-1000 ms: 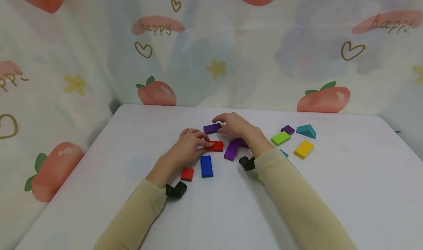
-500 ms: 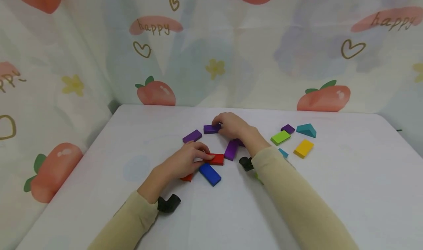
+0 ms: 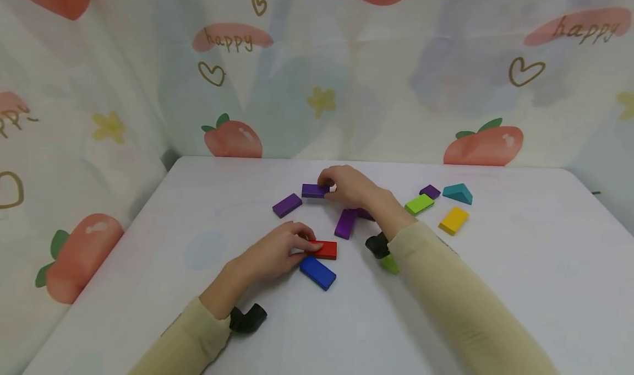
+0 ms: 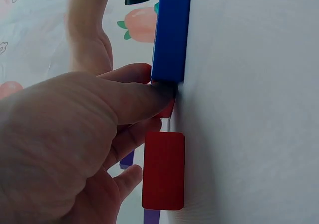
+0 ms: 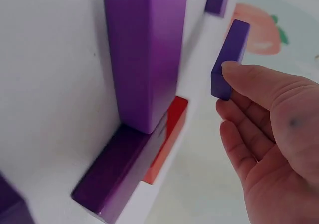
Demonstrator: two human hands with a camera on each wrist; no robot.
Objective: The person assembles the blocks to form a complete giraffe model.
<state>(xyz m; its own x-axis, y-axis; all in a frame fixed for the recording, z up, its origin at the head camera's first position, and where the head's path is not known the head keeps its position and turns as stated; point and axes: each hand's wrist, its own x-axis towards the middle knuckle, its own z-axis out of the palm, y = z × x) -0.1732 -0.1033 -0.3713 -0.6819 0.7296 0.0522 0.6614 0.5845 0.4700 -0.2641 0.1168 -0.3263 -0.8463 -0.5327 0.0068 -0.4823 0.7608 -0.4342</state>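
My left hand pinches a flat red block on the table, thumb over its left end. A blue block lies slanted just in front of it. In the left wrist view a smaller red block sits near the fingers; from the head it is hidden behind the hand. Farther back, my right hand holds a purple block by its right end between thumb and fingers. To its left lies another purple block. Below the right hand are an upright-leaning purple block and a darker purple one.
Right of the right arm lie a lime block, a small purple block, a teal triangular block and a yellow block. Another lime piece is partly covered by the right sleeve. Printed cloth hangs behind the white table.
The left hand has drawn the red block toward me, and the blue block has turned and shifted nearer. A purple block behind that hand is uncovered. My right fingers have closed on their purple block.
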